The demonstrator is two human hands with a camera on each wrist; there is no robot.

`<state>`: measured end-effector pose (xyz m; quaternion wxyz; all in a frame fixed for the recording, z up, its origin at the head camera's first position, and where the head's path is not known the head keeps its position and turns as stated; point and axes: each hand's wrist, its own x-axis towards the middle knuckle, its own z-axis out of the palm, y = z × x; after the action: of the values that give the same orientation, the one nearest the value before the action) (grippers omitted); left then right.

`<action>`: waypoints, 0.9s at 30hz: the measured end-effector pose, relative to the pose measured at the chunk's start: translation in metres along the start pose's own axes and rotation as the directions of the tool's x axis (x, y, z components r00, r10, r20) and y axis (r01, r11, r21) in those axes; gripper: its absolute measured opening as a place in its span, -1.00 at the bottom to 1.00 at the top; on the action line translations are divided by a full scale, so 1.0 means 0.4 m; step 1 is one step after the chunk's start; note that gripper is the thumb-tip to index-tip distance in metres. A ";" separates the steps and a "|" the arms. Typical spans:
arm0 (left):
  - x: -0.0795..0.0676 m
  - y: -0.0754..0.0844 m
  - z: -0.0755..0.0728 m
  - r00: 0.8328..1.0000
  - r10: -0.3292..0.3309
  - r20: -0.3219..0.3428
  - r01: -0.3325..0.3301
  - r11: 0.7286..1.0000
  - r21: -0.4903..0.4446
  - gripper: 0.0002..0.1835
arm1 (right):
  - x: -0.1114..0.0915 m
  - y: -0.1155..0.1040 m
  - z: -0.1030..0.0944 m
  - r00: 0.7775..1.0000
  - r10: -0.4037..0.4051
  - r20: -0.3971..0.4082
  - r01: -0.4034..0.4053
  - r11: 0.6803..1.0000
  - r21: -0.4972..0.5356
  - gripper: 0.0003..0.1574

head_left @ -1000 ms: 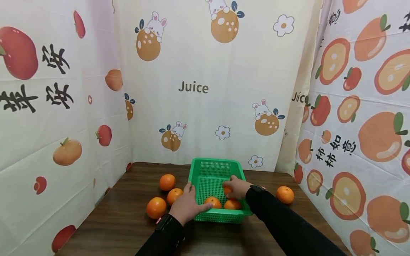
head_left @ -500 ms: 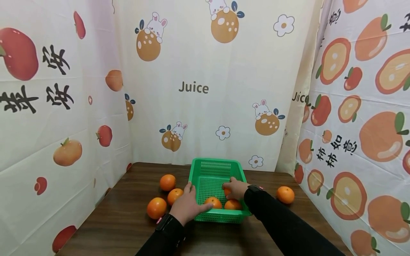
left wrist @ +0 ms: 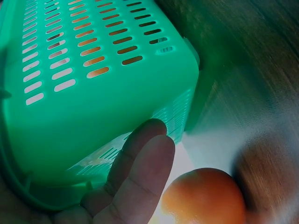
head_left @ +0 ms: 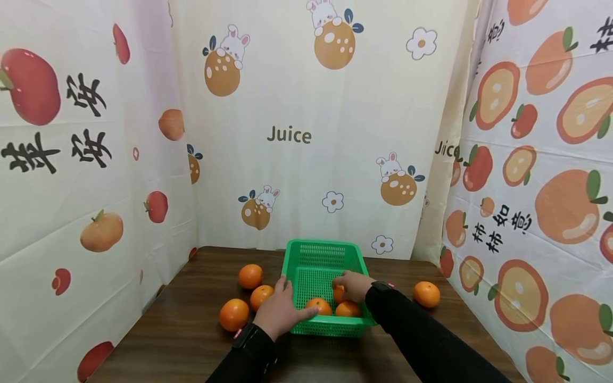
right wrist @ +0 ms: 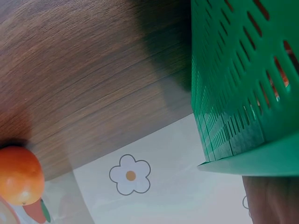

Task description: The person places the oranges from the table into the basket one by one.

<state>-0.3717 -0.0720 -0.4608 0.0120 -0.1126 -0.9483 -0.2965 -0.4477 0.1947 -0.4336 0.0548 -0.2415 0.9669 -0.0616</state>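
My left hand (head_left: 280, 315) holds the front left corner of a green slotted plastic basket (head_left: 325, 243), thumb over the front rim. In the left wrist view its fingers (left wrist: 147, 172) lie against the basket's outer wall, close to an orange (left wrist: 205, 198) on the table. Inside the basket, my right hand (head_left: 356, 286) grips another orange (head_left: 339, 294) from above, near the right wall. Two more oranges sit along the front wall, a left orange (head_left: 318, 306) and a right orange (head_left: 348, 309). The basket wall hides most of the right hand in the right wrist view.
Left of the basket, a far orange (head_left: 250, 276), a middle orange (head_left: 261, 297) and a near orange (head_left: 234, 315) rest on the brown wooden table (head_left: 201, 282). A lone orange (head_left: 426, 294) lies to the right. Printed fabric curtains (head_left: 297, 181) enclose the table's back and sides.
The right hand has lowered very slightly inside the basket, and more of its orange shows. The whole head view has shifted a little. My left hand keeps its place on the basket.
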 end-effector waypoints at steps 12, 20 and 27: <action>-0.002 0.003 0.004 1.000 0.003 -0.011 -0.003 1.000 0.003 0.29 | -0.019 -0.015 -0.008 1.000 0.009 0.001 -0.009 1.000 0.028 -0.58; 0.005 0.000 0.008 1.000 0.004 -0.015 -0.004 1.000 0.005 0.28 | -0.021 -0.010 -0.004 1.000 -0.018 -0.004 0.018 0.999 0.034 -0.55; 0.004 0.000 0.010 1.000 -0.006 -0.019 0.006 1.000 0.003 0.30 | -0.026 -0.005 -0.001 1.000 -0.026 -0.014 0.027 0.999 0.019 -0.55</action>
<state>-0.3730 -0.0694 -0.4641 0.0204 -0.1070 -0.9490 -0.2960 -0.4377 0.1978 -0.4321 0.0494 -0.2533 0.9634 -0.0731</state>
